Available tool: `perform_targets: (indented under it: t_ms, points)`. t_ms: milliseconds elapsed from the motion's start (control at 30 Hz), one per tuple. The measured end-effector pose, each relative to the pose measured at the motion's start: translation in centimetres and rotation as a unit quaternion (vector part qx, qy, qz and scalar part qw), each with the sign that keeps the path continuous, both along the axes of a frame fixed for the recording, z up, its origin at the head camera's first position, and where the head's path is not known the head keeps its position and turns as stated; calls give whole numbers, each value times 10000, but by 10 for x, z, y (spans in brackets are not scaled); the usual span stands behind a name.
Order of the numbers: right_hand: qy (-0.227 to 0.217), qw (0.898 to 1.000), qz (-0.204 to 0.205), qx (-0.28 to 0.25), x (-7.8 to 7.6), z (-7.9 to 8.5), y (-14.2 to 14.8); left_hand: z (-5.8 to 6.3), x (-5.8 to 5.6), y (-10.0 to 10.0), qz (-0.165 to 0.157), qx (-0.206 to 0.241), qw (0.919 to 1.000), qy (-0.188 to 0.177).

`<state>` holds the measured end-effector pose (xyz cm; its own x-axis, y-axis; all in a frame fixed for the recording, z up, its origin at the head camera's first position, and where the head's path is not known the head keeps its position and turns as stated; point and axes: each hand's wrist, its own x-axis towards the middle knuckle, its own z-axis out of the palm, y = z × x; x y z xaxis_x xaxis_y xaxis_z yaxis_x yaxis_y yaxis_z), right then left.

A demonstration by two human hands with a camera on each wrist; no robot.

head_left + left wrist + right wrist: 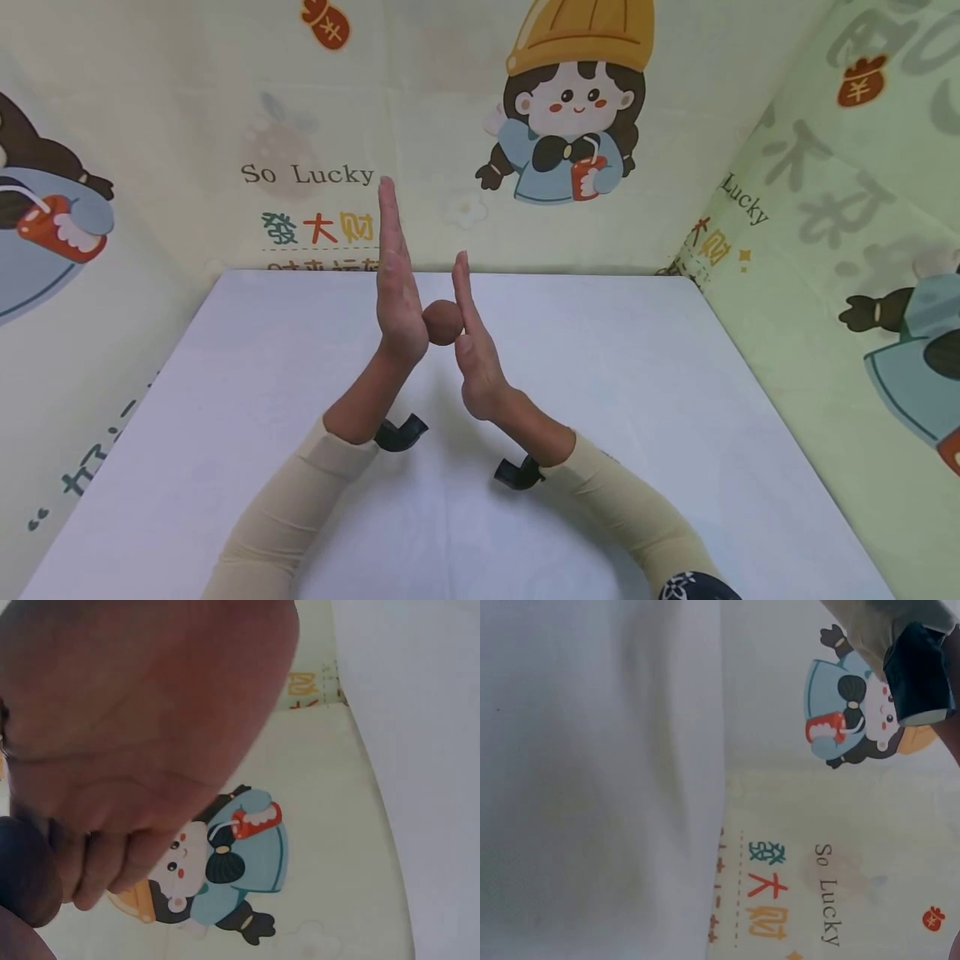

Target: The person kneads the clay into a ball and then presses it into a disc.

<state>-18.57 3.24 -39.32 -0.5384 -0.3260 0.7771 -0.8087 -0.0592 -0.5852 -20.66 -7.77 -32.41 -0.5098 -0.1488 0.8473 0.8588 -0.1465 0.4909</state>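
1. A brown ball [443, 322] sat just off the middle of the head view, toward 8 o'clock, between the left hand [401, 300] and the right hand [480, 362], and appeared raised off the white tabletop [645, 375]
2. The left hand stood at the ball's 10 o'clock, fingers straight and pointing to 12 o'clock, its lower palm touching the ball's 9 o'clock side
3. The right hand stood at the ball's 4 o'clock, fingers likewise straight, pointing toward 11 o'clock and touching the ball's 3 o'clock side
4. In the left wrist view, the ball showed dark at 8 o'clock, cut by the frame edge
5. A curved black piece [402, 434] showed at 6 o'clock from the left hand
6. A cartoon figure [573, 125] in a yellow hat was printed on the wall cloth [435, 108], at the ball's 1 o'clock
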Motion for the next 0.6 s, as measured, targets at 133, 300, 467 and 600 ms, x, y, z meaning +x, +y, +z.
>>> perform_targets:
  t_ms: [133, 300, 467, 600]
  points:
    - [6, 9998, -119, 175, 5, -1, -1, -5, -6, -4, 80, 66, 9999, -102]
    - [172, 9997, -93, 163, 8, 1, -2, -13, -15, -9, 59, 55, 9995, -296]
    - [405, 9991, -30, 103, 10, 3, -4, -23, -26, -14, 13, 2, 9987, -506]
    - [415, 9991, 59, 69, 12, 4, -4, -30, -32, -17, -1, -64, 9974, -720]
